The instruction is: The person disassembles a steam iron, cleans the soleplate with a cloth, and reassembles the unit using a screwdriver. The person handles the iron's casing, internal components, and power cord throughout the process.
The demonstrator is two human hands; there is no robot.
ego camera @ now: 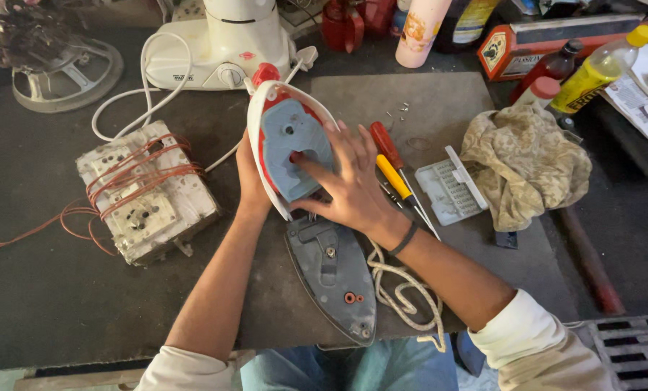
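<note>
Head view: left hand (249, 181) grips the iron cover (289, 145) from behind, tilted up on the table (48, 304); right hand (349, 185) presses spread fingers inside it. Soleplate (333, 279) lies just below, screwdrivers (395, 163) beside.

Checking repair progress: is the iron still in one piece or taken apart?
Taken apart. The grey soleplate lies flat on the bench, separate from the red-and-white iron shell, held on edge by the left hand and right hand.

The person's left hand (250, 177) is propping the iron's red-and-white upper shell (289, 145) on edge while the right hand (349, 185) is pressing fingers into it. Just below the shell the grey soleplate (332, 279) is lying flat; two screwdrivers (396, 170) are lying just right of it.
</note>
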